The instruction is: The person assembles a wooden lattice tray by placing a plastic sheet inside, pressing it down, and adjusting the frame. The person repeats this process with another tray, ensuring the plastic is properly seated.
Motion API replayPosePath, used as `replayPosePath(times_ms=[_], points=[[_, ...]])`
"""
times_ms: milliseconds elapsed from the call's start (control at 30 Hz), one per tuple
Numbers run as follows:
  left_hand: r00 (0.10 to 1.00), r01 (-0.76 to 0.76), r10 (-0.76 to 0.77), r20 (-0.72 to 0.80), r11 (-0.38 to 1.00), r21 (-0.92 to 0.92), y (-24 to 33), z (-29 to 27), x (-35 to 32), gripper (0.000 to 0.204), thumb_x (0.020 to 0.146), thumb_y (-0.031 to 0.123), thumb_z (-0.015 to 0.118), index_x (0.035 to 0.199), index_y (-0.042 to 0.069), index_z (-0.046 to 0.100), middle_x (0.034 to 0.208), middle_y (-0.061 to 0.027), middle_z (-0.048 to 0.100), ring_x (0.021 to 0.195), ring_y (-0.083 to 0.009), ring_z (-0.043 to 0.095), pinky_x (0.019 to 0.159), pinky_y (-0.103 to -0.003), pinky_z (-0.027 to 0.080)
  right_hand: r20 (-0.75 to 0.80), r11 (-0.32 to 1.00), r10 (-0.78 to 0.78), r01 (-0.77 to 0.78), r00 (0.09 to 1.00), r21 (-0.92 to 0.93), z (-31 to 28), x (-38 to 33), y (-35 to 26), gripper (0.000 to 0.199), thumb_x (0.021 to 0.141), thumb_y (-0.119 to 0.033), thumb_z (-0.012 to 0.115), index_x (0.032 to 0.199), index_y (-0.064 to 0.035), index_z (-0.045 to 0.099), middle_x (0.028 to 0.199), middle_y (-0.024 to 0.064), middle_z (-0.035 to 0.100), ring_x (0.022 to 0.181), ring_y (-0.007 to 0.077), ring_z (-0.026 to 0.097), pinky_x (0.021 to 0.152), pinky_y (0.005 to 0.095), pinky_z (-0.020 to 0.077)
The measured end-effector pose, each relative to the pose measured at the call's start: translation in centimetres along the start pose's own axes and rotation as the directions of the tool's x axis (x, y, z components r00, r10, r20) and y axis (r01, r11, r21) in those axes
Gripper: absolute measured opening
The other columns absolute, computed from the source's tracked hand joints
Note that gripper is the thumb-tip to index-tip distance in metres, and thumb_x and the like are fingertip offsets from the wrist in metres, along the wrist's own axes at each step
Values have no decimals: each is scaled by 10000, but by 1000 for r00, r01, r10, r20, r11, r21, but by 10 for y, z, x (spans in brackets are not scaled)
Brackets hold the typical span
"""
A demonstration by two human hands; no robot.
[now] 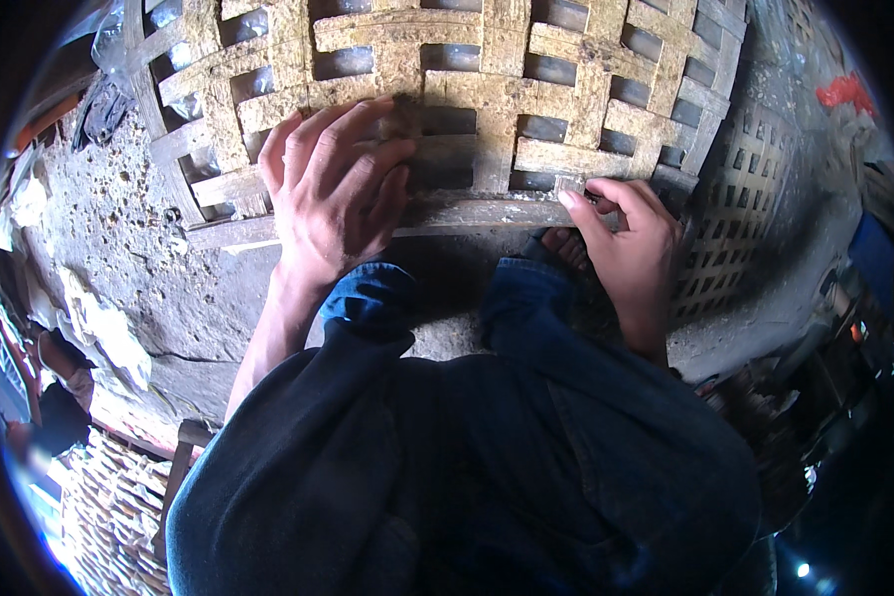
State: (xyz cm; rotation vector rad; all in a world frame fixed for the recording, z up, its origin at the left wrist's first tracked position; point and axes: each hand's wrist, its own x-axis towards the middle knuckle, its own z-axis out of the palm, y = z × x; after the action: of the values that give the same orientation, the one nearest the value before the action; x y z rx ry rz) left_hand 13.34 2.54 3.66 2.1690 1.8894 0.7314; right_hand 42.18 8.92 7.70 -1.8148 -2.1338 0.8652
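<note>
A woven bamboo lattice panel (450, 87) with a wooden edge rail (487, 215) lies in front of my knees. My left hand (333, 189) rests on its lower left part, fingers apart and bent over the slats; the thumb side is partly hidden. At the near edge, my right hand (631, 223) pinches the end of a bamboo strip (568, 186) between thumb and forefinger, just above the rail. The other fingers of that hand are curled in.
Another lattice panel (740, 204) is at the right. Rough concrete floor (189, 308) with dark specks extends left, with a torn white sheet (104, 318) on it. Red plastic (844, 93) sits far right. Someone's arm (60, 358) and a woven surface (114, 512) are at the left.
</note>
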Motion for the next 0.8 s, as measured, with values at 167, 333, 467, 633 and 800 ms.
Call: replayPosePath(times_ms=[167,333,467,633,800], points=[[1000,9,-9,16,1000,19,3,-2,1,245,833,193,760,1076,218,749,1346,4,650,1240,-237,590,1125,-500,329,-44,994,109,-107,993,37,12,3,3,226,810,-198,864,869,-12,751,768,116,706,654,227,681,618,342,508],[1000,0,0,10,1000,4,1,-2,-1,239,830,192,763,1067,212,751,1351,2,647,1243,-235,584,1123,-499,331,-53,974,146,-134,988,184,19,-3,16,165,853,-148,825,890,-5,751,752,87,699,636,141,626,598,292,477],[1000,7,-7,23,1000,-13,3,-3,4,250,825,190,769,1074,209,751,1350,-1,648,1243,-236,582,1122,-498,333,1,944,129,-123,992,305,0,2,24,111,894,-114,779,929,-12,751,780,30,693,678,88,593,615,269,467],[999,0,1,34,1000,-23,2,-3,2,241,833,189,767,1073,210,757,1349,-6,648,1245,-243,581,1128,-492,329,246,975,-166,123,955,183,-96,56,46,137,949,-92,708,1041,6,733,855,-3,672,807,59,584,711,227,450],[999,13,-14,33,1000,25,4,-4,2,220,839,190,763,1058,209,755,1349,-9,649,1248,-249,582,1131,-490,325,-538,868,177,127,824,480,-90,87,63,280,1005,-64,592,1266,23,641,1130,46,697,872,89,616,789,225,474]])
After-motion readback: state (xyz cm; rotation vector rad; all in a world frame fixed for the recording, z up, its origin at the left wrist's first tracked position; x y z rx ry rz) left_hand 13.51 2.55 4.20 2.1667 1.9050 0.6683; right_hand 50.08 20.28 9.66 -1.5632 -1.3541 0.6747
